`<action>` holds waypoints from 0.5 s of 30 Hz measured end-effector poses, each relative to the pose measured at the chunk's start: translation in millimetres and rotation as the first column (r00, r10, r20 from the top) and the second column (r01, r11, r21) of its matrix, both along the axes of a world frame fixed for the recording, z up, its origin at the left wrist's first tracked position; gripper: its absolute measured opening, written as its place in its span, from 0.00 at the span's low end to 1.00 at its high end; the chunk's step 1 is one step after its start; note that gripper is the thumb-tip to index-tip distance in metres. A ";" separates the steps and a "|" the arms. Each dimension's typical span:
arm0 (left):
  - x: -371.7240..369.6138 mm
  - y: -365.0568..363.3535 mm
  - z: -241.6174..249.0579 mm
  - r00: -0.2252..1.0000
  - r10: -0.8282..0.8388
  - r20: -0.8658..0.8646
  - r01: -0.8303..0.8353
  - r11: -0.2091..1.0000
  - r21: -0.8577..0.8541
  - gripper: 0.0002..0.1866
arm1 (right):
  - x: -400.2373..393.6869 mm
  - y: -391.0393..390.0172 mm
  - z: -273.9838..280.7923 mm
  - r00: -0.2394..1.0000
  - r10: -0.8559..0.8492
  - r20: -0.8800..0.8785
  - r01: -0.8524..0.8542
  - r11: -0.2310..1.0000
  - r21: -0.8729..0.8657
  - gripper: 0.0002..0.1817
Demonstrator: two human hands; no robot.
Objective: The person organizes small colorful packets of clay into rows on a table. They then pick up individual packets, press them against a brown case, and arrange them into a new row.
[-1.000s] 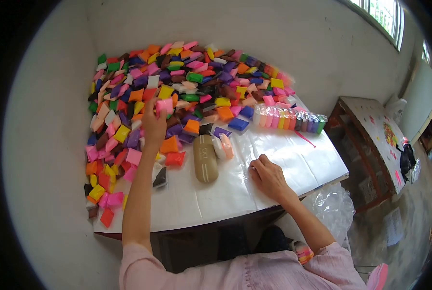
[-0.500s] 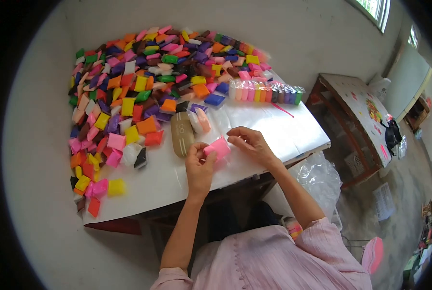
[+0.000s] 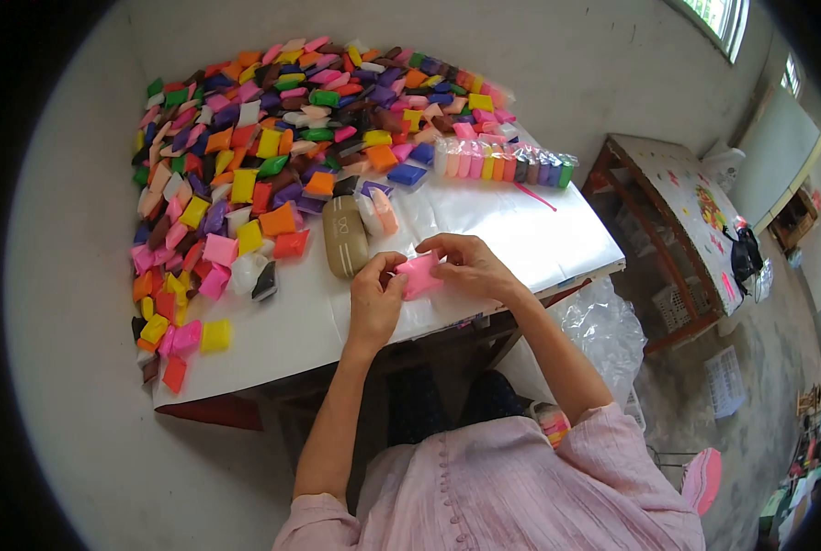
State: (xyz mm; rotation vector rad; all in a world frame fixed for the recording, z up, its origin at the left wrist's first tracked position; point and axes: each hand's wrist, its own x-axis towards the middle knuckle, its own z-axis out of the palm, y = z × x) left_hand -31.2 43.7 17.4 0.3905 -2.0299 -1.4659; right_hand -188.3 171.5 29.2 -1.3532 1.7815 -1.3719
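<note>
Near the table's front edge, a small pink packet of what looks like modelling clay (image 3: 419, 277) is held between both hands. My left hand (image 3: 376, 301) pinches its left side. At the opposite edge, my right hand (image 3: 471, 266) has its thumb and fingers closed on the packet or its clear wrapper. Just beyond my left hand lies an olive-brown oval case (image 3: 345, 241). Beside the case, a clear bag with white and peach packets (image 3: 379, 213) rests on the white tabletop (image 3: 511, 234).
A large heap of coloured packets (image 3: 268, 165) covers the table's left and back. A clear pack of coloured clay rolls (image 3: 505, 165) lies at the back right, with a pink strip (image 3: 535, 196) nearby. Clear plastic bags (image 3: 603, 340) hang below the right edge. Another table (image 3: 672, 197) stands further right.
My right hand has moved left and down onto the pink packet, which now sits between both hands. The view has shifted slightly.
</note>
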 end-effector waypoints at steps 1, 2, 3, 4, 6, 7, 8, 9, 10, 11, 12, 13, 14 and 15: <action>1.0 0.6 0.6 1.000 -0.010 0.005 0.009 1.000 0.025 0.10 | 0.4 1.7 -0.1 0.999 -0.003 0.038 0.003 1.000 0.000 0.22; 2.7 1.6 1.1 1.000 -0.021 0.011 0.020 0.999 0.050 0.10 | 0.3 3.5 -0.3 0.997 -0.007 0.077 0.007 1.000 0.000 0.21; 3.6 2.6 0.6 0.999 -0.035 0.017 0.034 0.997 0.076 0.10 | -1.1 4.6 -0.3 0.998 -0.017 0.052 0.017 1.000 0.004 0.21; 3.8 1.4 -3.0 1.000 -0.017 0.000 0.017 0.999 0.037 0.10 | -2.6 4.3 0.0 0.999 -0.028 0.029 0.028 1.000 0.009 0.20; 4.1 0.3 -9.0 0.999 0.020 -0.034 -0.022 0.999 -0.038 0.09 | -1.1 3.9 1.8 0.998 -0.068 -0.021 0.068 0.998 0.014 0.20; 5.7 2.8 -7.8 0.999 0.043 -0.023 -0.045 0.994 -0.099 0.09 | 2.4 3.5 5.5 0.994 -0.096 -0.047 0.096 0.995 0.012 0.20; 8.5 5.0 -4.0 0.998 0.067 -0.014 -0.068 0.985 -0.161 0.08 | 4.3 3.2 7.4 0.990 -0.123 -0.074 0.124 0.992 0.007 0.20; 10.3 6.8 -0.7 0.996 0.091 -0.007 -0.090 0.970 -0.225 0.08 | 4.1 3.1 6.7 0.990 -0.122 -0.071 0.123 0.992 0.009 0.19; 9.6 6.8 -3.5 0.994 0.106 -0.014 -0.106 0.962 -0.252 0.07 | 3.8 2.9 6.3 0.990 -0.120 -0.069 0.121 0.993 0.010 0.19; 7.8 6.3 -7.9 0.992 0.121 -0.023 -0.123 0.953 -0.278 0.07 | 3.7 2.6 5.9 0.991 -0.118 -0.067 0.119 0.993 0.012 0.18; 6.7 6.2 -10.1 0.990 0.136 -0.032 -0.139 0.942 -0.305 0.07 | 3.4 1.8 3.7 0.985 -0.139 -0.099 0.138 0.990 -0.019 0.18; 6.3 7.3 -10.0 0.987 0.156 -0.022 -0.154 0.927 -0.342 0.07 | 2.8 0.5 -0.8 0.978 -0.162 -0.129 0.157 0.986 -0.051 0.18; 5.8 8.9 -9.9 0.984 0.177 -0.012 -0.168 0.910 -0.379 0.07 | 2.4 -0.3 -5.1 0.970 -0.186 -0.159 0.175 0.981 -0.083 0.17; 5.4 10.7 -10.1 0.981 0.196 -0.002 -0.179 0.892 -0.415 0.07 | 2.8 -0.2 -8.4 0.958 -0.207 -0.196 0.189 0.976 -0.108 0.17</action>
